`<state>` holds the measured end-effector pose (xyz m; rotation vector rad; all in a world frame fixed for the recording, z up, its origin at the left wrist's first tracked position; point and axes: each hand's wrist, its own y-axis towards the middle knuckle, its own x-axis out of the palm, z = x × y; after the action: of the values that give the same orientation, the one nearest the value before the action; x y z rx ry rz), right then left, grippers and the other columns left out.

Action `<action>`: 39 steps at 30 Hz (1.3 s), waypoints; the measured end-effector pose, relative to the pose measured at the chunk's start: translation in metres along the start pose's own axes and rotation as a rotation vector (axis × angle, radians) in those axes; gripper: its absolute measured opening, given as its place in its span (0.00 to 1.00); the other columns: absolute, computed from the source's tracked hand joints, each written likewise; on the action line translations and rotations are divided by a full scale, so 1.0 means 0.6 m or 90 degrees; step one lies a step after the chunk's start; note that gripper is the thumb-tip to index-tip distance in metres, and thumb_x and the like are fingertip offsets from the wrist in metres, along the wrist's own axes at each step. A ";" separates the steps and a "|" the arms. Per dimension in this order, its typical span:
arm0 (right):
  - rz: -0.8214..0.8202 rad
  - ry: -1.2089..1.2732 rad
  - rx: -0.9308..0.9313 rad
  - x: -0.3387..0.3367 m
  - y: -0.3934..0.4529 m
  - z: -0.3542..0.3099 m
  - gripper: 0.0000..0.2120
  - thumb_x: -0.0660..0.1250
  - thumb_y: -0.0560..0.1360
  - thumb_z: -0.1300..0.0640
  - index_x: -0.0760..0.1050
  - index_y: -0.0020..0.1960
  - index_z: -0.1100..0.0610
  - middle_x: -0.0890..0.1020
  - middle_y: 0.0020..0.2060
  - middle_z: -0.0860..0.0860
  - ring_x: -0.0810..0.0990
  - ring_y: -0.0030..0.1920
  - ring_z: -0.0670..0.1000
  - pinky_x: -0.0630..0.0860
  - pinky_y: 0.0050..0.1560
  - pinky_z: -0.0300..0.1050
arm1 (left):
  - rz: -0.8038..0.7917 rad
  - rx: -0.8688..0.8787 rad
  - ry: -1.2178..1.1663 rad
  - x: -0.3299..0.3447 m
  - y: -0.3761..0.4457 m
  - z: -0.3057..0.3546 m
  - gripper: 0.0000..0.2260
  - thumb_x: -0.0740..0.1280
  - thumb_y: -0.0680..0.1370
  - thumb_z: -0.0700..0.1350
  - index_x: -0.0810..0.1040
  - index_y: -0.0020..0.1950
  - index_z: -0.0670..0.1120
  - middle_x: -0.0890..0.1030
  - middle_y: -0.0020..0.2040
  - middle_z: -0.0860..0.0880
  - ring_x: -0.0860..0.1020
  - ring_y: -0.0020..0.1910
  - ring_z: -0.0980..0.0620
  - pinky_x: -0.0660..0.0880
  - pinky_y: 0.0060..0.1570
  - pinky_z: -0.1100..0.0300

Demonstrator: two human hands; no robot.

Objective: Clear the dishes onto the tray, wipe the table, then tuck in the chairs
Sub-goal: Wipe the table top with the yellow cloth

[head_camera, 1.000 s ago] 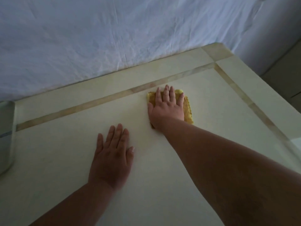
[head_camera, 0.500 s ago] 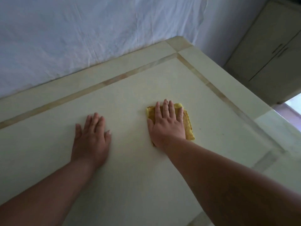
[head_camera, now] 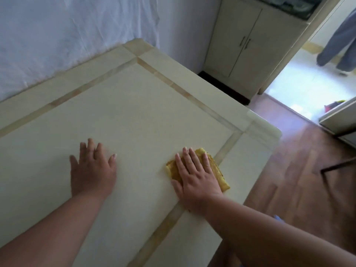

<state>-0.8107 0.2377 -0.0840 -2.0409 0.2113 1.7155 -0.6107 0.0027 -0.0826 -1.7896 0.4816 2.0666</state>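
My right hand [head_camera: 196, 176] lies flat on the cloth [head_camera: 217, 170], fingers straight and close together, palm pressing it down; this grip is wide, pinching nothing. The yellow cloth is folded and sticks out beyond my fingertips and along the little-finger side, while the thumb side of it shows as a small corner. It sits on the tabletop [head_camera: 134, 112] right beside the tan inlay strip [head_camera: 225, 149] that runs along the near-right edge, with the strip just past the cloth's outer side and under my wrist.

To the left of that grip, well apart, my left hand [head_camera: 92, 168] rests palm down on the bare tabletop, fingers straight and slightly spread, holding nothing. Both forearms come in from the bottom of the view.

Farther out, the cream tabletop carries the same strip along its far side and right side, meeting at the far corner. Behind the far edge hangs a white sheet [head_camera: 67, 35]. Beyond the right edge is a wooden floor [head_camera: 298, 180], a cream cabinet [head_camera: 244, 45] with two doors, and a bright doorway where a person's legs [head_camera: 339, 37] in grey trousers stand. A thin dark frame [head_camera: 337, 166] shows over the floor on the right; I cannot tell what it belongs to.
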 end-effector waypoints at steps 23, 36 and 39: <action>-0.010 -0.011 0.103 -0.043 0.117 0.092 0.37 0.38 0.85 0.34 0.30 0.87 0.48 0.28 0.86 0.51 0.22 0.83 0.52 0.30 0.84 0.65 | 0.119 0.094 -0.056 -0.007 0.175 -0.040 0.25 0.58 0.81 0.58 0.85 0.63 0.43 0.83 0.66 0.39 0.79 0.64 0.32 0.75 0.63 0.39; 0.012 -0.030 0.073 -0.090 0.360 0.036 0.38 0.35 0.84 0.33 0.32 0.88 0.48 0.31 0.87 0.52 0.25 0.85 0.52 0.32 0.85 0.64 | 0.053 0.046 -0.035 0.043 0.206 -0.074 0.34 0.55 0.81 0.60 0.72 0.80 0.39 0.67 0.84 0.40 0.63 0.85 0.39 0.58 0.82 0.36; 0.020 -0.038 0.065 -0.102 0.410 0.017 0.38 0.37 0.84 0.34 0.33 0.88 0.48 0.32 0.88 0.52 0.26 0.85 0.52 0.32 0.85 0.64 | 0.046 0.043 -0.029 0.043 0.203 -0.070 0.34 0.55 0.81 0.60 0.71 0.81 0.39 0.67 0.85 0.41 0.62 0.85 0.41 0.58 0.83 0.37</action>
<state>-0.9318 0.0145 -0.0875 -1.9196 0.3066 1.7444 -0.6363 -0.1228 -0.1115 -1.7053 0.6044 2.1085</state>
